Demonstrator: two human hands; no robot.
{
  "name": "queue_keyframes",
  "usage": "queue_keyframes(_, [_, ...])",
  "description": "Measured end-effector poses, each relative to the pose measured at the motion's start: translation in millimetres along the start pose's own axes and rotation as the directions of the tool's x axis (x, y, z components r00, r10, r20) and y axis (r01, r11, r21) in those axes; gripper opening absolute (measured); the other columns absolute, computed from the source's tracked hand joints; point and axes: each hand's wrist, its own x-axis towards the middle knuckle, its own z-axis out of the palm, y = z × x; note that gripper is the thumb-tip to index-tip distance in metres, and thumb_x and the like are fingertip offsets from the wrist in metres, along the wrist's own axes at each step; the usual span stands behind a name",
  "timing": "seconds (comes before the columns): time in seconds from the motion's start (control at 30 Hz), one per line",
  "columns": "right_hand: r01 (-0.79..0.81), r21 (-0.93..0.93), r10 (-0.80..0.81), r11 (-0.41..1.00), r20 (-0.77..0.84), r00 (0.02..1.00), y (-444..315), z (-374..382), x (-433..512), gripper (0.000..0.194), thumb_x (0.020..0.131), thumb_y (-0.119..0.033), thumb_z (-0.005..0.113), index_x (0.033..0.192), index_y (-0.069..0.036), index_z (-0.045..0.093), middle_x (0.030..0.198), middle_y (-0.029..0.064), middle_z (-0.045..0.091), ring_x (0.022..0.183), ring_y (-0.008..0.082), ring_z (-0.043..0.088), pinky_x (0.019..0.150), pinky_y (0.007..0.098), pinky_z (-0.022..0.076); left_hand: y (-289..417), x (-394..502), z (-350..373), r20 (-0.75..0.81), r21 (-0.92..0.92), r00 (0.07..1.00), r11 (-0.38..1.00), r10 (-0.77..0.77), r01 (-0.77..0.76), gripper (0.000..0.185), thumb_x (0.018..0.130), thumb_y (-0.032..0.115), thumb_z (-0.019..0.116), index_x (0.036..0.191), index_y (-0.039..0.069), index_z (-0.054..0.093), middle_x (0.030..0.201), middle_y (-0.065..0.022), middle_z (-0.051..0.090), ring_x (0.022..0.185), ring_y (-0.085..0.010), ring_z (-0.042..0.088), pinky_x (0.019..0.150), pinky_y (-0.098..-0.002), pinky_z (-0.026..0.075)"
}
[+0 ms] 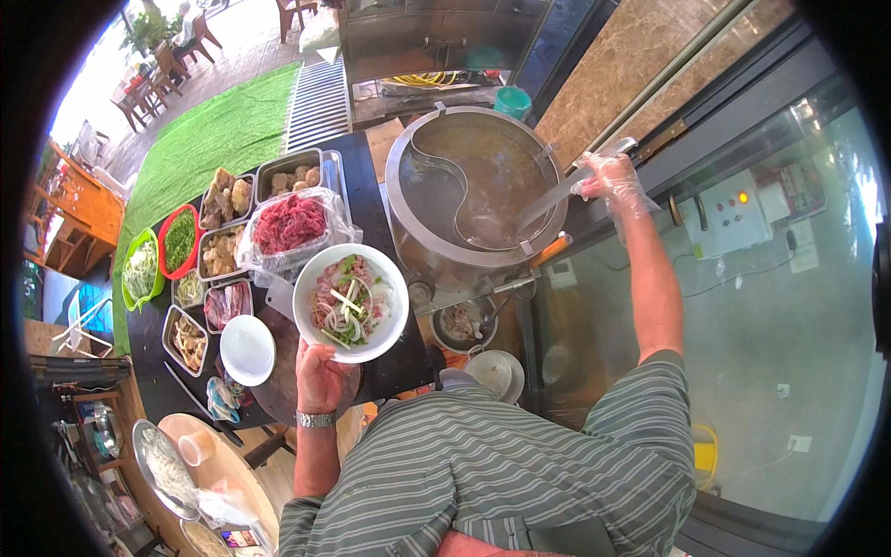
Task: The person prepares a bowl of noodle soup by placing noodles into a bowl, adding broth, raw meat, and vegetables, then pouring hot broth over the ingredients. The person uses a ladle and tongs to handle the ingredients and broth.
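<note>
My left hand (321,376) holds a white bowl (379,342) from below and by its near rim, above the black table. In the bowl are pale noodles, sliced pinkish meat, onion rings, chopped green herbs and pale stalk pieces. My right hand (612,177), in a clear plastic glove, grips the long handle of a metal ladle (548,200). The ladle's head is down in the broth, in the right compartment of a large round steel pot (398,188). An S-shaped metal divider (454,166) splits the pot.
Raw red meat (289,221), a red basket of chopped greens (179,244) and a green basket of sliced onion (141,271) stand on the table (355,157). Nearer are another white bowl (248,350) and a knife (191,390). A glass door (668,348) borders the right.
</note>
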Motion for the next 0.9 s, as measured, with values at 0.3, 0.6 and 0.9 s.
queue_keyframes(0.3, [-0.173,0.315,0.236,0.933,-0.174,0.956,-81.2,-38.9,-23.3,0.033,0.095,-0.025,0.068,0.102,0.007,0.07,0.072,0.0133,0.065,0.05,0.0159,0.064,0.047,0.0265,0.0564,0.7,-4.2,7.0,-0.031,-0.01,1.0,1.0,0.003,-0.003,0.056,0.08,-0.001,0.052,0.135,0.001,0.041,0.116,-0.0167,0.062,0.079,-0.0228,0.071,0.054,-0.0287,0.059])
queue_keyframes(0.6, [-0.099,0.026,0.103,0.995,-0.238,0.966,-157.8,-74.6,-35.5,0.037,0.095,-0.033,0.067,0.088,0.004,0.068,0.068,0.0106,0.068,0.056,0.0158,0.068,0.055,0.0285,0.0534,0.7,-7.9,3.2,0.029,-0.051,0.999,0.999,0.016,-0.015,0.056,0.08,-0.002,0.051,0.135,0.001,0.041,0.12,-0.0175,0.061,0.09,-0.0263,0.071,0.065,-0.0356,0.065])
queue_keyframes(0.9, [0.015,0.096,0.026,0.995,-0.408,0.913,-179.9,-121.1,-25.5,0.032,0.09,-0.027,0.076,0.101,0.002,0.069,0.071,0.0114,0.067,0.049,0.0168,0.064,0.047,0.027,0.0532,-4.2,-5.2,-12.4,0.066,-0.038,0.998,0.999,-0.013,0.016,0.057,0.08,-0.002,0.05,0.136,0.001,0.04,0.122,-0.0169,0.06,0.092,-0.0263,0.071,0.066,-0.0361,0.065])
